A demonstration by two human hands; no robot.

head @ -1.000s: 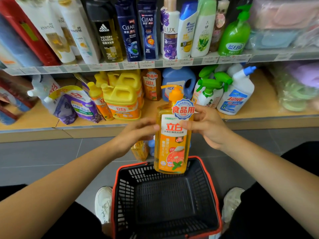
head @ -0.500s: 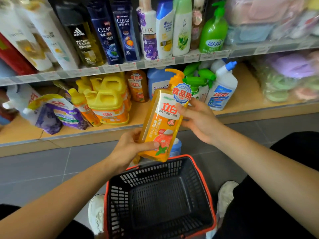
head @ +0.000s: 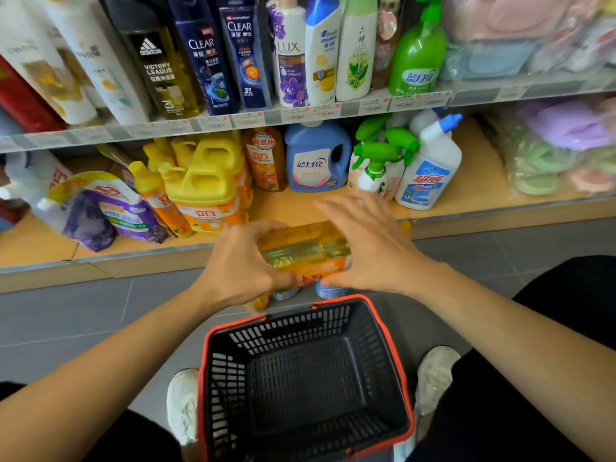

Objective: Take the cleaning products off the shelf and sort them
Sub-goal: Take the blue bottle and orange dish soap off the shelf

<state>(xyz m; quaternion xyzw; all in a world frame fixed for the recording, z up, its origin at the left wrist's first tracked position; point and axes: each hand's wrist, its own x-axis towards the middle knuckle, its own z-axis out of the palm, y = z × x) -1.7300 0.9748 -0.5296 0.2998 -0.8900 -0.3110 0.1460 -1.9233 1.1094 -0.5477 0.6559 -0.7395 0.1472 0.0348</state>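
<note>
arms: both forearms (head: pixel 116 371) bare | legs: plain black trousers (head: pixel 573 288) | feet: pair of white trainers (head: pixel 436 371)

The orange dish-soap bottle (head: pixel 306 248), translucent amber with an orange label, is tipped nearly horizontal just beyond the basket's (head: pixel 383 323) far rim, gripped by the left hand (head: pixel 240 261), with the right hand (head: pixel 366 248) spread flat over its other side.

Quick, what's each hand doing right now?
Left hand: grips the orange detergent bottle.
Right hand: open, fingers straight, resting against that bottle.
</note>
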